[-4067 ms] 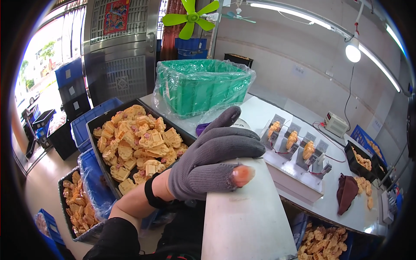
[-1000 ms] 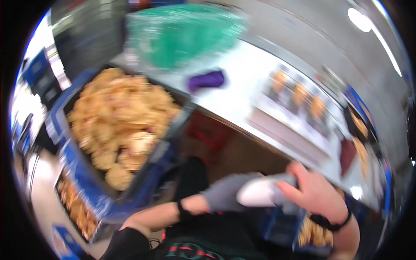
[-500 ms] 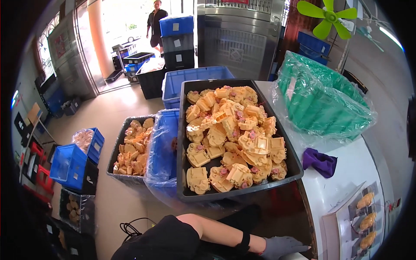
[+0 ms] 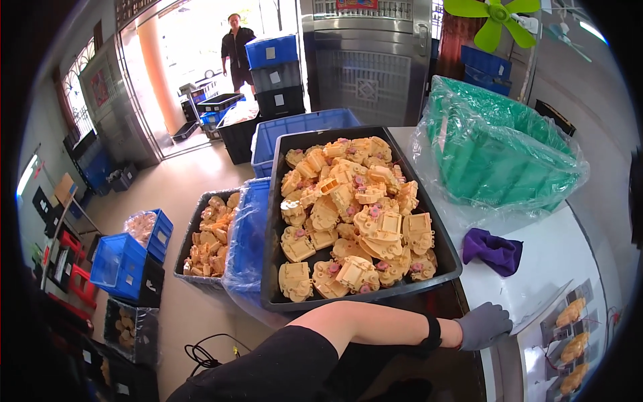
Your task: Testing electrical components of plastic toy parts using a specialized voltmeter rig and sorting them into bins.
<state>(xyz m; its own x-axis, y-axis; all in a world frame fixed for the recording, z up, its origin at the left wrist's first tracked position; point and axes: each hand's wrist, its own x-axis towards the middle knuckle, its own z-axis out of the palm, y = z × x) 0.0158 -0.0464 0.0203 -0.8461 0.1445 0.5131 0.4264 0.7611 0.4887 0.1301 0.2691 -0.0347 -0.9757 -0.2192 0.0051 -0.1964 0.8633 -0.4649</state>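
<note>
My left hand [image 4: 485,326], in a grey glove, reaches across to the right at the table's edge. Its fingers are curled closed against the near-left corner of a white stand [image 4: 536,331]; what they hold, if anything, is hidden. Several tan moulded plastic pieces [image 4: 574,348] sit in clear holders on the stand's right side. Beyond my forearm, a large black tray [image 4: 269,268] is heaped with tan plastic housings [image 4: 378,224], some with small pink parts. My right hand is out of view.
A crumpled purple cloth [image 4: 493,251] lies on the white table, with a green plastic-wrapped crate [image 4: 502,161] behind it. Left of the tray stand a film-lined blue crate [image 4: 246,231] and a bin of tan parts [image 4: 209,238]. A person [image 4: 238,50] stands in the doorway.
My left hand has moved up and right to the stand's corner, its fingers going from stretched out to curled. The view has shifted slightly. The person at the doorway is closer.
</note>
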